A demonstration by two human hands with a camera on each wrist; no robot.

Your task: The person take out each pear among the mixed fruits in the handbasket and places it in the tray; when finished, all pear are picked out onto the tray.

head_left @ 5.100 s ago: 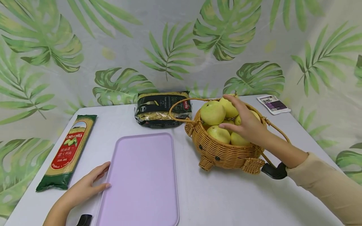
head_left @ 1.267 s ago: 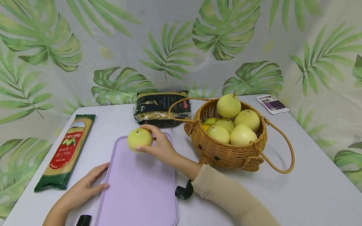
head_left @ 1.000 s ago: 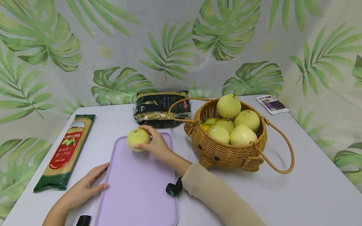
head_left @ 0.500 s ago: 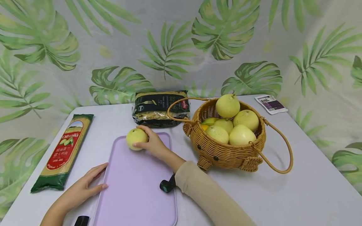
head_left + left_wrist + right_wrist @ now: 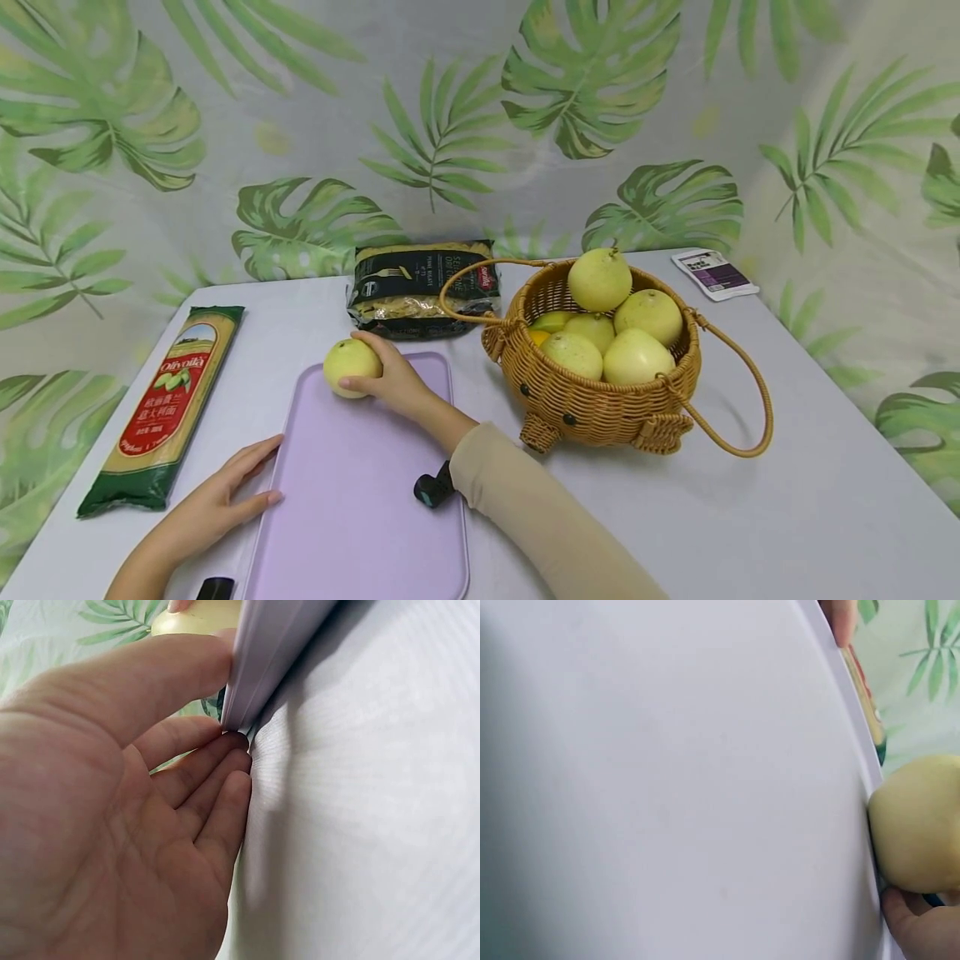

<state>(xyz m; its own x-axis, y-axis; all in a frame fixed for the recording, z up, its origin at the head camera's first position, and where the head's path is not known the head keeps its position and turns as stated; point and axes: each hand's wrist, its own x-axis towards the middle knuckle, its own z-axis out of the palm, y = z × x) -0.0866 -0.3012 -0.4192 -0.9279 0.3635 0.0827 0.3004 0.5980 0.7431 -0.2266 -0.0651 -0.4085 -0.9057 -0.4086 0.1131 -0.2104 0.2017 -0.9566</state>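
A round yellow-green pear (image 5: 350, 367) sits at the far left corner of the lilac tray (image 5: 367, 492). My right hand (image 5: 397, 385) grips it from the right side, thumb in front and fingers behind. In the right wrist view the same pear (image 5: 919, 825) touches the tray surface. My left hand (image 5: 225, 500) rests at the tray's left edge, thumb and fingers spread apart. Seen in the left wrist view, the left hand (image 5: 150, 795) has its thumb and index finger against the tray rim (image 5: 259, 667), the other fingers along the white cloth.
A wicker pig basket (image 5: 600, 408) with several pears and something orange stands to the right. A spaghetti pack (image 5: 168, 400) lies left of the tray. Behind are a black penne bag (image 5: 423, 287) and, far right, a white-and-purple packet (image 5: 715, 273).
Some seconds ago my right hand was over the basket. Since then it has brought a pear to the tray; lately it has lowered it and shifted slightly left. My left hand keeps its place.
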